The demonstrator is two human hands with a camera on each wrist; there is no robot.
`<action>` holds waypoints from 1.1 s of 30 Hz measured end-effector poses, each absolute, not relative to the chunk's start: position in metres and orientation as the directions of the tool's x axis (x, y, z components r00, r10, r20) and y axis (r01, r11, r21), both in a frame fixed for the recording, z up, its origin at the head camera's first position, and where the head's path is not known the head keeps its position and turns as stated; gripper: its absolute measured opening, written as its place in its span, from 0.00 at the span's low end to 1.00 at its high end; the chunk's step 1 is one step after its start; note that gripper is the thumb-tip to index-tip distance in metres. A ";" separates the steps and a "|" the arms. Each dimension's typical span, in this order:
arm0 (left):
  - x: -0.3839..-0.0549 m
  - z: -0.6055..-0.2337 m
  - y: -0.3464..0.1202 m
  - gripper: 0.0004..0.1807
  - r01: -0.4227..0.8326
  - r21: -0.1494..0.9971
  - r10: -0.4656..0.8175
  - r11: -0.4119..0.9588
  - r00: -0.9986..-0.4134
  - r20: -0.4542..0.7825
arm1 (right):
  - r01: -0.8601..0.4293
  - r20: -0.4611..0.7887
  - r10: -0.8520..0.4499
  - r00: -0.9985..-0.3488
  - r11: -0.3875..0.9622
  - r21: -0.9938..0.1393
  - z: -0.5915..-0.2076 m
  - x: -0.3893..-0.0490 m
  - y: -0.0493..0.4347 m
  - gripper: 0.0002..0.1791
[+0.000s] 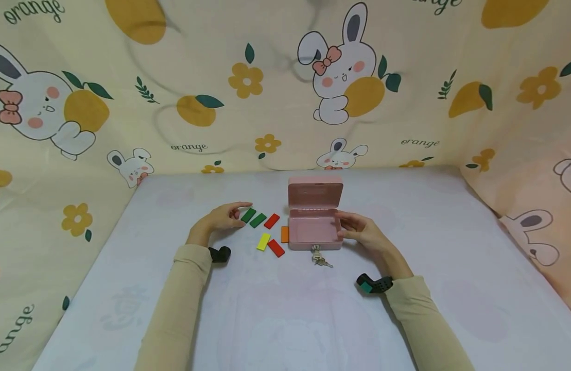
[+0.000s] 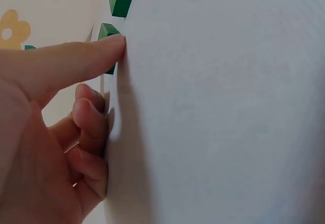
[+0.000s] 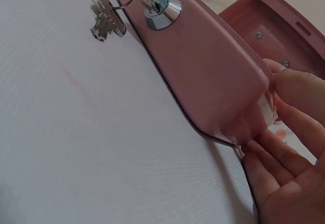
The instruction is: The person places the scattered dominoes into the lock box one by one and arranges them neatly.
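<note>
So how are the arms sitting?

– Both sleeves (image 1: 174, 304) reach up from the bottom edge. Left grip (image 1: 220, 216) is low over the desk (image 1: 285, 319), left of centre: index stretched out, thumb nearer the camera, tips spread around the leftmost green block (image 1: 248, 215), other fingers curled. Can't tell if it's really pinching.

– And the right grip (image 1: 364, 231)?

– Comes in from lower right, thumb and fingers holding the right end of the open pink box (image 1: 299, 246), around mid-frame. Keys (image 1: 321, 257) sit at its front, other blocks (image 1: 263, 241) to its left.
</note>
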State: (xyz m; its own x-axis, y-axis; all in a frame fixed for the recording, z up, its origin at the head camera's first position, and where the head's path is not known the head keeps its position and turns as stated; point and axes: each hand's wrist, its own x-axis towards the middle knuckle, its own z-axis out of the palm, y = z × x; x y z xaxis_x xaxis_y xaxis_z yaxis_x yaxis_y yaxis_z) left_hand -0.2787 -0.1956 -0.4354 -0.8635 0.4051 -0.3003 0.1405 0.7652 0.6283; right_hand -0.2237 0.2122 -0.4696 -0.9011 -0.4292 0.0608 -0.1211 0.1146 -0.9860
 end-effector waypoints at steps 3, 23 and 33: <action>-0.279 -0.436 -0.195 0.31 0.148 0.618 0.404 0.772 -0.865 -0.298 | -0.105 0.044 -0.425 -0.904 0.121 -0.987 -0.469 -0.223 0.212 0.33; -0.274 -0.447 -0.197 0.28 0.115 0.712 0.312 0.693 -0.938 -0.152 | -0.075 0.008 -0.415 -0.910 0.144 -0.987 -0.468 -0.223 0.212 0.34; -0.268 -0.448 -0.198 0.29 0.119 0.773 0.301 0.623 -0.949 -0.096 | -0.039 -0.033 -0.400 -0.916 0.169 -0.985 -0.469 -0.223 0.212 0.35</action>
State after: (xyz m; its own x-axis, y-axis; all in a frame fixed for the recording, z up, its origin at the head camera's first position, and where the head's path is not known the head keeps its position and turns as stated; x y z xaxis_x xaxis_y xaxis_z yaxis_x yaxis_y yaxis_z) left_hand -0.2679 -0.1976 -0.4482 -0.9487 0.3011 -0.0962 0.1192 0.6226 0.7734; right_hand -0.2228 0.2124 -0.4688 -0.9158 -0.4004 -0.0326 -0.0387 0.1688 -0.9849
